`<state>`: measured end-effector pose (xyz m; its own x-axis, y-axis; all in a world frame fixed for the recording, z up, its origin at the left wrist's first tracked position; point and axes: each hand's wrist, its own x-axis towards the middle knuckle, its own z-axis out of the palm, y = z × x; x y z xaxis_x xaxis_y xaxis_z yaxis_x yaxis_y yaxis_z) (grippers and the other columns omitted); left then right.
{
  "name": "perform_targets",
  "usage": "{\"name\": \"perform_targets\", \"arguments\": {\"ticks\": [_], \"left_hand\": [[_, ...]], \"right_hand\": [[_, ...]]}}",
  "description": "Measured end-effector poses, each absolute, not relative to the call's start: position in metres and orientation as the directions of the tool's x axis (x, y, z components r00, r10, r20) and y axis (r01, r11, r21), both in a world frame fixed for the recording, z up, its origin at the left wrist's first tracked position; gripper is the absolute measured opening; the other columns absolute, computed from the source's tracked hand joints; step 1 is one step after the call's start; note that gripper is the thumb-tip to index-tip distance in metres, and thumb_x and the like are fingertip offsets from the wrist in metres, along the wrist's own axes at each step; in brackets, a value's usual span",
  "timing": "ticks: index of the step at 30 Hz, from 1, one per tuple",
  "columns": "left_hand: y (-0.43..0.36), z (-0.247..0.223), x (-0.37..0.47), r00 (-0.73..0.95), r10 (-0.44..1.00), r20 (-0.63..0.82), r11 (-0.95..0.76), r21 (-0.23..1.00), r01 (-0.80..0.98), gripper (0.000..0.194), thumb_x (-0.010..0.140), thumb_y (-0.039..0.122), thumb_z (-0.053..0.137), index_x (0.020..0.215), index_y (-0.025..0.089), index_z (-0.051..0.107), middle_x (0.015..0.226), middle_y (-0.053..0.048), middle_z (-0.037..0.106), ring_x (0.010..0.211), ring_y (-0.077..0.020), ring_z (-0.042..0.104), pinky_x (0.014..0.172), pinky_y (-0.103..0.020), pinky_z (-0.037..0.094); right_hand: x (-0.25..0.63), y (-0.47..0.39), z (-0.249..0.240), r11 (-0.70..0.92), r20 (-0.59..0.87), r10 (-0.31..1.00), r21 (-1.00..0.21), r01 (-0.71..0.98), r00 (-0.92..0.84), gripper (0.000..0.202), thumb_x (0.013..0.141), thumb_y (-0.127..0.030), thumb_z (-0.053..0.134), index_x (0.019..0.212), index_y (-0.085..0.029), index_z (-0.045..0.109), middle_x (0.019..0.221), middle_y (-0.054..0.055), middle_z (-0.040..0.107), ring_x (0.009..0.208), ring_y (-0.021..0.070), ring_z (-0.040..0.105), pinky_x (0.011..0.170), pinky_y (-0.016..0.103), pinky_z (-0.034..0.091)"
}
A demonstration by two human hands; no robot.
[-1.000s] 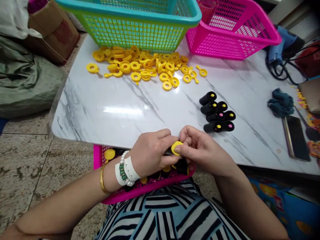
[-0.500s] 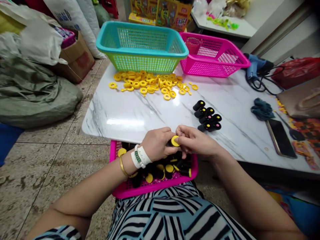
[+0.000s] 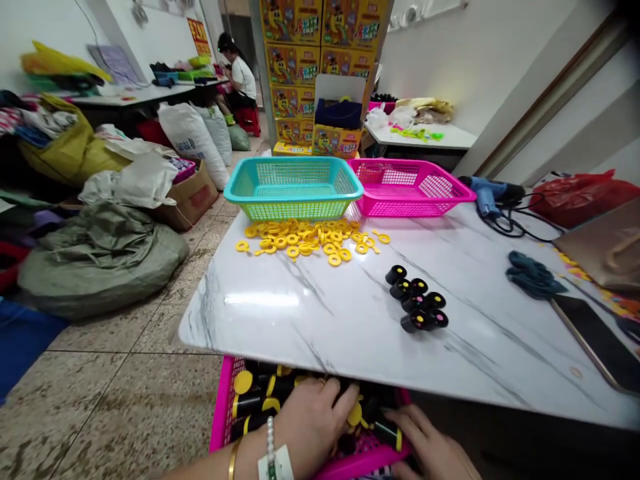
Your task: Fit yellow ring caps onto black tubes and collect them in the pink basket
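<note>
Black cylinders with yellow caps [image 3: 243, 382] fill a pink basket [image 3: 220, 427] below the table's front edge. My left hand [image 3: 313, 420] reaches into it, fingers curled over the pieces; what they hold, if anything, is hidden. At the basket's right side, my right hand [image 3: 430, 443] has its fingers apart, touching a black cylinder [image 3: 386, 430] with a yellow rim. Several black cylinders [image 3: 417, 303] with yellow or pink dots stand grouped on the table. Yellow rings with tabs [image 3: 305, 239] lie in a heap in front of the turquoise basket [image 3: 295, 199].
Beside the turquoise basket stands another pink basket [image 3: 415, 207]. To the right are a blue heat gun [image 3: 493, 195] with its cable, a dark cloth [image 3: 534, 275] and a phone [image 3: 597, 343]. Sacks [image 3: 105, 260] lie on the left floor. A person [image 3: 241, 77] sits far back.
The view has tilted up. My hands have parted and moved down from the table edge into the basket. The yellow-capped piece between them is no longer held up there.
</note>
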<state>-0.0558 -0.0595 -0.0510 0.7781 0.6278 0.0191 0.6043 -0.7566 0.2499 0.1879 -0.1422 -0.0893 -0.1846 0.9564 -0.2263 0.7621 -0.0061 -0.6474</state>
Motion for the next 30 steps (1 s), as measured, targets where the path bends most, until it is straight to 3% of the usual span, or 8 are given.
{"name": "perform_targets", "arguments": {"ticks": [4,7,11,16,20,23,27,30], "left_hand": [[-0.052,-0.027,-0.059,0.813,0.578,-0.067,-0.731,0.399,0.553,0.034,0.087,0.037,0.062,0.117,0.02,0.059,0.091,-0.005,0.066,0.077,-0.0209,0.065,0.067,-0.032,0.054],[-0.027,-0.001,-0.057,0.795,0.606,0.025,-0.705,0.478,0.523,0.026,0.094,0.038,0.049,0.108,0.022,0.063,0.082,-0.002,0.063,0.071,-0.0169,0.064,0.062,-0.028,0.051],[0.051,0.015,-0.042,0.619,0.763,0.186,-0.641,0.346,0.685,0.033,0.093,0.042,0.051,0.116,0.021,0.061,0.103,-0.006,0.064,0.083,-0.0189,0.064,0.073,-0.031,0.052],[0.135,0.009,-0.027,0.503,0.851,0.147,-0.524,0.202,0.827,0.028,0.087,0.035,0.062,0.104,0.014,0.065,0.11,-0.011,0.061,0.094,-0.0247,0.063,0.079,-0.034,0.051],[0.115,0.005,-0.027,0.522,0.845,0.117,-0.535,0.199,0.821,0.017,0.091,0.027,0.054,0.091,0.013,0.063,0.1,-0.01,0.06,0.087,-0.0232,0.062,0.077,-0.035,0.051],[0.064,0.005,-0.027,0.677,0.728,0.111,-0.679,0.256,0.688,0.018,0.094,0.025,0.047,0.087,0.014,0.059,0.096,-0.009,0.058,0.08,-0.0188,0.06,0.073,-0.032,0.052],[0.005,0.011,-0.014,0.832,0.484,0.271,-0.853,0.357,0.381,0.019,0.097,0.023,0.042,0.091,0.013,0.057,0.095,-0.009,0.058,0.076,-0.0157,0.057,0.066,-0.027,0.051],[-0.012,0.018,0.0,0.881,0.276,0.384,-0.928,0.346,0.139,0.017,0.098,0.019,0.041,0.092,0.015,0.057,0.091,-0.006,0.061,0.075,-0.0145,0.057,0.066,-0.026,0.05]], "right_hand": [[0.183,-0.132,-0.092,0.071,-0.191,0.946,-0.663,0.746,-0.26,0.047,0.083,-0.014,0.049,0.128,-0.024,0.06,0.12,0.012,0.065,0.113,0.0248,0.064,0.097,0.035,0.052],[0.171,-0.123,-0.094,0.105,-0.154,0.955,-0.626,0.773,-0.255,0.044,0.086,-0.011,0.043,0.124,-0.022,0.062,0.121,0.013,0.064,0.113,0.0231,0.063,0.097,0.035,0.052],[0.163,-0.123,-0.1,0.098,-0.107,0.978,-0.521,0.848,-0.179,0.043,0.085,-0.012,0.048,0.123,-0.024,0.063,0.128,0.013,0.06,0.106,0.0253,0.067,0.091,0.037,0.056],[0.166,-0.129,-0.091,0.171,0.025,0.983,-0.505,0.846,-0.184,0.044,0.086,-0.017,0.054,0.13,-0.024,0.057,0.126,0.012,0.062,0.101,0.0259,0.069,0.084,0.038,0.059],[0.175,-0.13,-0.074,0.233,0.169,0.972,-0.589,0.774,-0.164,0.032,0.091,-0.015,0.051,0.12,-0.022,0.062,0.119,0.012,0.064,0.104,0.023,0.066,0.087,0.033,0.057],[0.179,-0.127,-0.057,0.269,0.261,0.959,-0.719,0.641,-0.11,0.026,0.091,-0.013,0.054,0.112,-0.021,0.066,0.109,0.01,0.068,0.1,0.0207,0.066,0.087,0.03,0.055],[0.178,-0.113,-0.03,-0.033,0.019,0.988,-0.944,0.328,0.154,0.021,0.093,-0.028,0.057,0.11,-0.02,0.066,0.086,0.006,0.071,0.069,0.0157,0.066,0.064,0.026,0.054],[0.178,-0.1,-0.012,-0.245,-0.246,0.96,-0.969,-0.024,0.136,0.028,0.092,-0.041,0.058,0.103,-0.017,0.067,0.06,-0.002,0.06,0.048,0.0096,0.051,0.049,0.021,0.044]]}}
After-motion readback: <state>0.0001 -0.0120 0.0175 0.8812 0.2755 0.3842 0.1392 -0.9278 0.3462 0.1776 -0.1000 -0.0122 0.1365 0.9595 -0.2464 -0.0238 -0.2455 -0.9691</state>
